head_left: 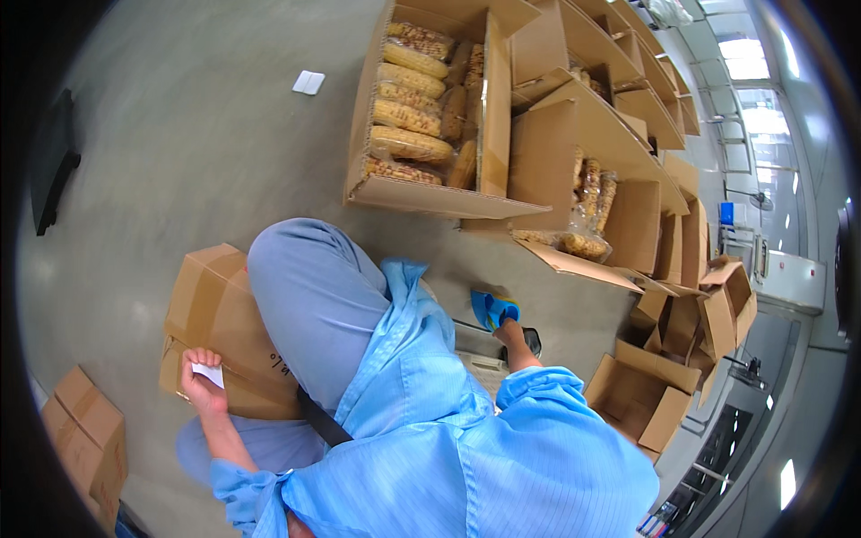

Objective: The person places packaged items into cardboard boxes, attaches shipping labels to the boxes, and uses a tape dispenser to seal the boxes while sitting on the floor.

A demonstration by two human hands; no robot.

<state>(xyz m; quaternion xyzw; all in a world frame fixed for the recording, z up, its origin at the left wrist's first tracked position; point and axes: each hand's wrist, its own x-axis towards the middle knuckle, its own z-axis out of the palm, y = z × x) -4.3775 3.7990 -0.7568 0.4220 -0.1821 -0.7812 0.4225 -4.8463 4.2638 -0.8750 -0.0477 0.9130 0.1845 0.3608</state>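
Note:
In my left hand (201,380) a small white slip of paper (212,373) is pinched between the fingers. That hand is over the near side of a taped cardboard box (215,314), which lies against my bent leg and has dark writing on it. My right arm reaches out to the right, and at its end my right hand (511,330) is at a bright blue thing with yellow trim (491,309). Whether it is worn or held I cannot make out, as the fingers are hidden.
Ahead on the right stands an open box (359,184) of bagged corn cobs (411,115), beside another open corn box (556,170). Open boxes (632,403) lie at right, a closed box (90,430) at lower left. A white item (308,82) lies on the floor.

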